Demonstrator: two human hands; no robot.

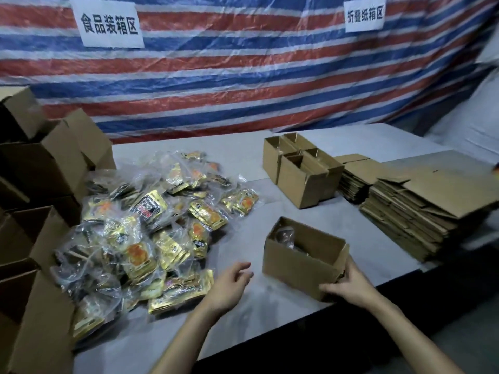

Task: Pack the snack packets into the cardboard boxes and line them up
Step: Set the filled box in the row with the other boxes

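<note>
Large cartons (40, 163): brown, stacked, flaps up, far left of the open box (297, 263)
Snack packets (151, 225): loose heap on the table (243, 163), left of the open box; gold and black pouches in clear wrap, none touching the box
Left hand (229, 284): just left of the open box, between it and the heap; fingers loosely bent and apart, holding nothing, clear of the box
Open box: upright, top open, near the table's front edge; something in clear wrap shows dimly inside, at its far left end
Small boxes (299, 171): cluster with open tops, behind the open box, well apart from it
Right hand (348, 284): clamped on the open box's near right corner, thumb along the front face, fingers round the right end
Flat cardboard (410, 206): two stacks of unfolded blanks, right of and behind the open box
</note>
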